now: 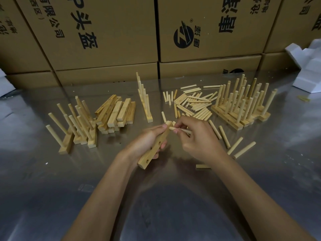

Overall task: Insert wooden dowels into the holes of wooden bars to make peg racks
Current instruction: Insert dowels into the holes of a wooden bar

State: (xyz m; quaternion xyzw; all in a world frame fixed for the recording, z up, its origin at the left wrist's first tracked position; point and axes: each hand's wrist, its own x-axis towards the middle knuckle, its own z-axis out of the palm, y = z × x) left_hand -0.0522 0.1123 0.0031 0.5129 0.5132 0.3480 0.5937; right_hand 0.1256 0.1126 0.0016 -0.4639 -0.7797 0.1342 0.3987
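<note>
The left hand [147, 140] grips the wooden bar [156, 146] around its middle, above the desk [156, 197]. The right hand [196, 136] pinches a dowel [180, 129] near its tip, at the bar's far end. Both pieces look light, stiff and smooth; holding the dowel close to the tip should keep it straight.

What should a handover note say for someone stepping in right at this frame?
Left hand grips a bar, two empty holes showing.
Right hand pinches a dowel at the bar's top end.
Done: racks left, right, and one at centre.
Left: bare bars stacked on the table, loose dowels beside the right racks.
</note>
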